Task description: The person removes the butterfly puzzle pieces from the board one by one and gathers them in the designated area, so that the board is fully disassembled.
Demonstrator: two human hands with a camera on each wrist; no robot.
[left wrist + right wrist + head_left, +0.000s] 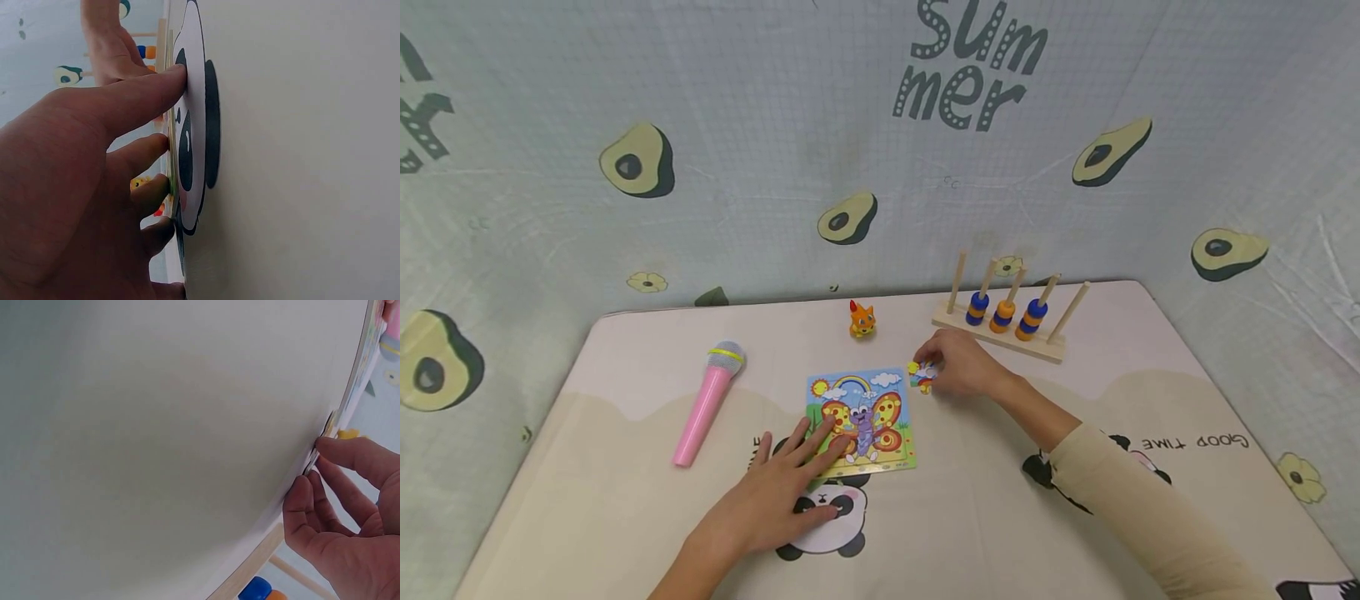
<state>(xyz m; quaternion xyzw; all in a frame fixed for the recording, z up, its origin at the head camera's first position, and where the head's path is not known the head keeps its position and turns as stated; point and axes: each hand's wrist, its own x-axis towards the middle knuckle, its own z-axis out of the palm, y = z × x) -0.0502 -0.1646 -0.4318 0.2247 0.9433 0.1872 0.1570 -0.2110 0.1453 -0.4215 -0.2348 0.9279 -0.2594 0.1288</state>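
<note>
A butterfly jigsaw puzzle in a flat square tray lies mid-table, its picture showing a sun, a rainbow and a butterfly. My left hand spreads over its lower left corner, fingertips resting on the puzzle and thumb on the printed panda. Beside the puzzle's upper right edge, my right hand pinches small colourful puzzle pieces between thumb and fingers, low over the table. In the right wrist view the thin pieces appear edge-on at the fingertips. Part of them is hidden by the fingers.
A pink toy microphone lies to the left. Behind the puzzle stands a small orange fox figure. At the back right is a wooden peg rack with blue and orange beads. A patterned cloth wall closes the far side.
</note>
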